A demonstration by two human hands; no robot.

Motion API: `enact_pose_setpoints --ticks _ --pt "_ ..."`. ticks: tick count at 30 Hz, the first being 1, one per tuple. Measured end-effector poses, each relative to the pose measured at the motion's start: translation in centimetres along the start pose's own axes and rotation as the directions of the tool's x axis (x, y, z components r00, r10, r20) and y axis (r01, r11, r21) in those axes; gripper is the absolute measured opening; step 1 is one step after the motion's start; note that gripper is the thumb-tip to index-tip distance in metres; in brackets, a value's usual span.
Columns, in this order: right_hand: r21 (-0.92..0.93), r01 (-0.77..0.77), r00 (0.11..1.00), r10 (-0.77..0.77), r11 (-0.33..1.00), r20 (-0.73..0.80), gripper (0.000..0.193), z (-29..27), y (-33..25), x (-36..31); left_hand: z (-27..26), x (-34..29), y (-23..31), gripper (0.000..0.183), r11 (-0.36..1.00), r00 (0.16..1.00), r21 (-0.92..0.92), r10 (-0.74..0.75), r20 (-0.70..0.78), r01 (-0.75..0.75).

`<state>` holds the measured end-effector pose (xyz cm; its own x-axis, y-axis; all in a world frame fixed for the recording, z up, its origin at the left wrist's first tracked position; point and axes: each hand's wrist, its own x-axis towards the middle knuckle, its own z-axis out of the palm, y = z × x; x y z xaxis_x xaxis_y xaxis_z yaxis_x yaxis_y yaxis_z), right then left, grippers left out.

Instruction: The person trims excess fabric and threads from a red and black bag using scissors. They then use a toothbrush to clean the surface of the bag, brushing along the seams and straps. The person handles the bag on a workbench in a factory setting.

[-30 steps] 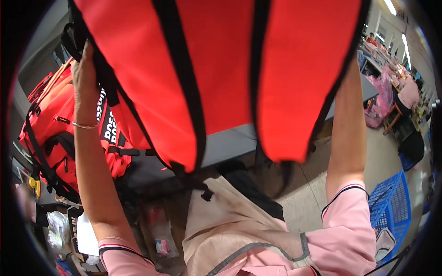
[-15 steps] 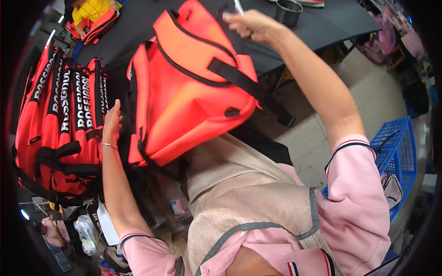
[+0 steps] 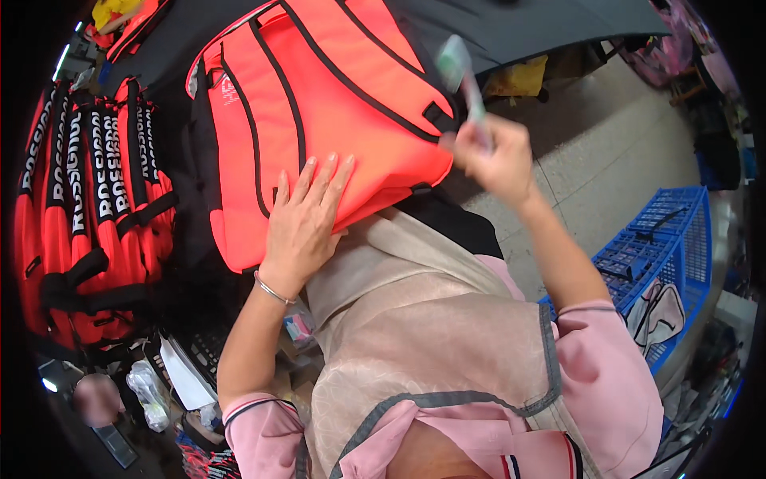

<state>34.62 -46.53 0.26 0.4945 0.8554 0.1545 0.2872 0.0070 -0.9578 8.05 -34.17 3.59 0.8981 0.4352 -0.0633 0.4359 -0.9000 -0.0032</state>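
An orange-red backpack (image 3: 363, 152) with black trim lies on the dark table, its shoulder straps facing up. My left hand (image 3: 307, 215) presses flat on its lower panel, fingers stretched out, a metal bangle at the wrist. Beside the bag's right edge, by the black strap end (image 3: 438, 118), my right hand (image 3: 499, 160) is closed around a slim tool with a pale green and white head (image 3: 455, 64). Motion blurs the tool, so I cannot tell its exact kind.
Several red and black backpacks (image 3: 96, 215) stand in a row at the left. The grey-black tabletop (image 3: 550, 32) stretches across the far side. A blue plastic basket (image 3: 662, 247) stands on the floor at right. At the far left is another person in a yellow top (image 3: 112, 12).
The backpack has been laid flatter, straps up. My left hand has come from beside it onto its panel. My right hand has moved nearer with the slim tool, down to the bag's right edge.
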Motion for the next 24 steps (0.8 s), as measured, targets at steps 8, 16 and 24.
enact_pose_setpoints --ticks 8,16,24 --pt "-0.494 0.581 0.813 -0.494 0.647 0.309 0.033 4.5 5.0 -3.3 -0.4 0.7 -2.4 0.110 0.993 0.992 -0.117 0.016 0.127 -0.001" --pt "-0.388 0.548 0.832 -0.436 0.741 0.342 0.028 5.3 4.2 -3.5 -0.9 0.1 -3.8 0.119 0.987 0.987 -0.158 0.031 0.159 -0.005" --pt "-0.286 0.693 0.718 -0.667 0.662 0.196 0.026 0.7 -6.2 2.5 -4.4 -1.1 -8.4 0.081 0.971 0.990 -0.211 -0.089 0.105 0.110"
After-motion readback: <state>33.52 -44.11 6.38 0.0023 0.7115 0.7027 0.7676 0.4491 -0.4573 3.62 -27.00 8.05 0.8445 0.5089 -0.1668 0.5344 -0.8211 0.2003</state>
